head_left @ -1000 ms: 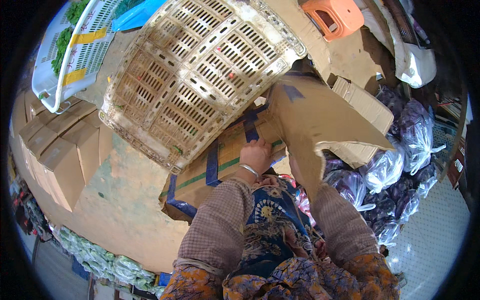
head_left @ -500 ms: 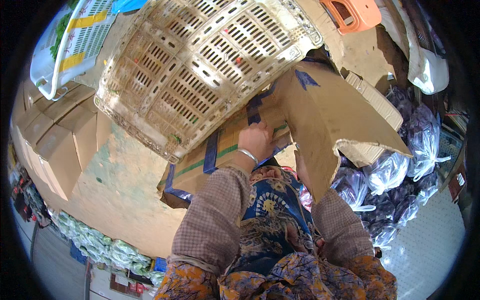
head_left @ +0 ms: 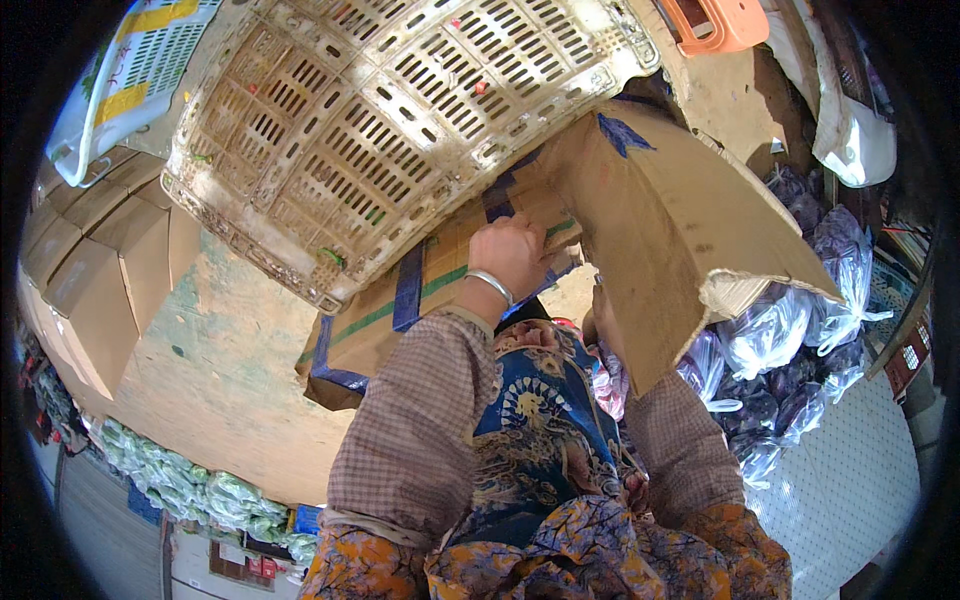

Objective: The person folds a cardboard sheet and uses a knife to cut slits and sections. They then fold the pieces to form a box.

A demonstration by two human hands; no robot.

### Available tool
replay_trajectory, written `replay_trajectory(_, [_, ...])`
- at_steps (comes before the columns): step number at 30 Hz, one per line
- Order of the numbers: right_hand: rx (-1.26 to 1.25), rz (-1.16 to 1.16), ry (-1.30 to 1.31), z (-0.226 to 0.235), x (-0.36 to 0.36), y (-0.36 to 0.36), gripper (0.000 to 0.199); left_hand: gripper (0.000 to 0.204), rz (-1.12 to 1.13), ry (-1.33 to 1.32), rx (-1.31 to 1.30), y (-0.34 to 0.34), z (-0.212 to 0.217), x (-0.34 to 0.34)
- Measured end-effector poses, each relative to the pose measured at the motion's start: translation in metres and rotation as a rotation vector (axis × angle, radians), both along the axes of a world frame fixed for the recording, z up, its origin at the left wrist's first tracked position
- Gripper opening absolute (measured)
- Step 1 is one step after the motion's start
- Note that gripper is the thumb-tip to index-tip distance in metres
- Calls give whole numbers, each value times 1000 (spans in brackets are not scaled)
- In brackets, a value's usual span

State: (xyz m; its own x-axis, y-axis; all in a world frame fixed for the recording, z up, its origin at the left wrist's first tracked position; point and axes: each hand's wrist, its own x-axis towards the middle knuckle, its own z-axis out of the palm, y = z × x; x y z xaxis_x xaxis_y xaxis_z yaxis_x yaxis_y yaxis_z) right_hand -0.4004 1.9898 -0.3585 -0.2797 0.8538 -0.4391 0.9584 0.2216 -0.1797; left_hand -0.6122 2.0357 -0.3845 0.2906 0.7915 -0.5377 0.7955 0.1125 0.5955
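Note:
My left hand (head_left: pixel 507 258), with a silver bangle at the wrist, is closed on the near edge of a brown cardboard box (head_left: pixel 360 335) bound with blue and green tape. A large cardboard flap (head_left: pixel 660 210) stands up on the right, its near edge torn. Most of my right hand (head_left: pixel 606 325) is hidden behind this flap; only a sliver shows, so its fingers cannot be read. Over the far side of the box lies a dirty off-white slotted plastic crate (head_left: pixel 400 120), covering part of it.
Folded cardboard boxes (head_left: pixel 110 260) stand at the left, below a pale blue basket (head_left: pixel 140 70). Bags of purple vegetables (head_left: pixel 765 340) crowd the right. Green bagged produce (head_left: pixel 190 480) lines the lower left beside the wooden board (head_left: pixel 220 400). An orange plastic stool (head_left: pixel 715 25) is at the top right.
The crate and the box sit slightly farther left and nearer in view. My left hand keeps its grip. The flap's torn corner now reaches farther right, and less of my right hand shows.

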Motion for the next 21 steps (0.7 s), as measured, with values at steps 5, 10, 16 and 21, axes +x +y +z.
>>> replay_trajectory(5, [126,68,5,-49,-12,20,25,27,41,38,11,9,12,-18])
replay_trajectory(10, [110,49,-25,-86,-20,41,25,32,135,66,55,31,-4,-22])
replay_trajectory(16, [-194,-71,-80,-37,-10,22,22,44,-40,94,-164,19,-5,-4])
replay_trajectory(21, [-84,46,-53,-49,-5,43,26,43,6,-12,-149,22,-20,6])
